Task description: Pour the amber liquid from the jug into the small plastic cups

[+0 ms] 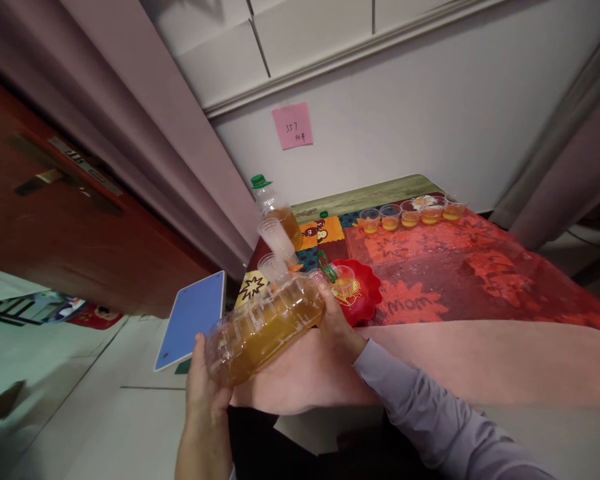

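Head view, left fingers (pixel 199 355), partly hidden, and right fingers (pixel 329 304) gripping a tilted bottle (pixel 270 328), mouth indistinct.

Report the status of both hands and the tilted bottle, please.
Left hand at bottle's base, right hand near neck. Neck toward red dish, amber liquid inside. Stacked cups just beyond.

This looks like a room in a home: left of the surface (pixel 430 363), dressed in a bright patterned cover (pixel 480 280), are a pinkish curtain (pixel 145 120) and a reddish-brown door (pixel 105 247) with a lever handle (pixel 39 181), with a tiled floor (pixel 115 427) below.
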{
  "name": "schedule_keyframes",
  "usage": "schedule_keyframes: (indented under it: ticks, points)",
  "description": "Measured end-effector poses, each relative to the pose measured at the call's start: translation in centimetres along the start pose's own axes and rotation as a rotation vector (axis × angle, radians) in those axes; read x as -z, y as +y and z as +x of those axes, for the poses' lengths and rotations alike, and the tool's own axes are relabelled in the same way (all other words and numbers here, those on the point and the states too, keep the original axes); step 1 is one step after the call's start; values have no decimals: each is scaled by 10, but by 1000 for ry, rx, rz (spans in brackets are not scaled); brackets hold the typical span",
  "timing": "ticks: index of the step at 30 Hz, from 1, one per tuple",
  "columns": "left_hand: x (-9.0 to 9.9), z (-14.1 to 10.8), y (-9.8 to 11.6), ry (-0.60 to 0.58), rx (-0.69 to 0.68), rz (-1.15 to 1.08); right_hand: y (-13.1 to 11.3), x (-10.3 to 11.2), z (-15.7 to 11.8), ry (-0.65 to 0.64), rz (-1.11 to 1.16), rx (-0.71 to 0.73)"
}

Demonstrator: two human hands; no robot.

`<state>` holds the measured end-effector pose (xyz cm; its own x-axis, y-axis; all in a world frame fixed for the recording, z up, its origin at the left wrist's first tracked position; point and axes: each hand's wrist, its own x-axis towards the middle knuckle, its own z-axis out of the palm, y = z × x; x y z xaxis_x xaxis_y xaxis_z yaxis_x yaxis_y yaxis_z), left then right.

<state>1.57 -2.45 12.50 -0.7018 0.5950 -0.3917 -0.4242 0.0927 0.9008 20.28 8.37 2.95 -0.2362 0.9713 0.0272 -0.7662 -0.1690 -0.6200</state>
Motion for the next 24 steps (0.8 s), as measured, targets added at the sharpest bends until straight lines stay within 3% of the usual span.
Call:
schedule_keyframes:
  ticks: [17, 24]
  points:
    - [17, 20, -10, -66, -35, -3, -13, -5, -5, -28, 90, -106]
    - [19, 27, -14, -43, -34, -3, -11, -4, -3, 17, -53, -102]
